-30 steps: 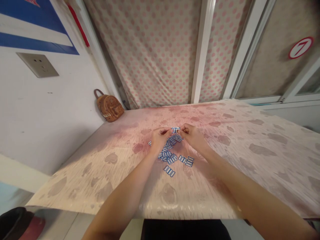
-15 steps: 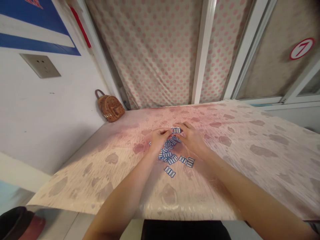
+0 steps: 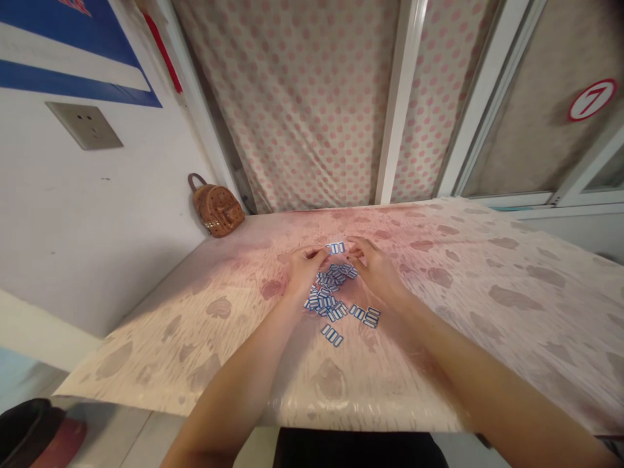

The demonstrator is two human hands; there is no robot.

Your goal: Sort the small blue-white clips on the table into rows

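Between the thumb and fingers of my left hand (image 3: 306, 268) is a small flat blue-and-white striped piece (image 3: 336, 247), raised above the far end of a loose pile. My right hand (image 3: 374, 265) is just to the right of that piece, thumb and forefinger apart, with nothing visible in them. Below and between the hands lies the pile of similar striped pieces (image 3: 325, 300), overlapping at many angles. A few others lie off the pile: one striped piece (image 3: 332, 335) nearer to me, and a small group (image 3: 371, 317) by my right wrist.
A patterned plastic cloth covers the table (image 3: 219, 364). At its far left corner a small brown backpack-shaped bag (image 3: 220, 209) rests against the wall. Dotted curtains (image 3: 302, 104) and white frames (image 3: 397, 104) stand behind the table. A socket (image 3: 86, 125) is on the left wall.
My right fingers have come off the held piece and parted from it. My left hand has shifted slightly left with the piece, uncovering more of the pile.
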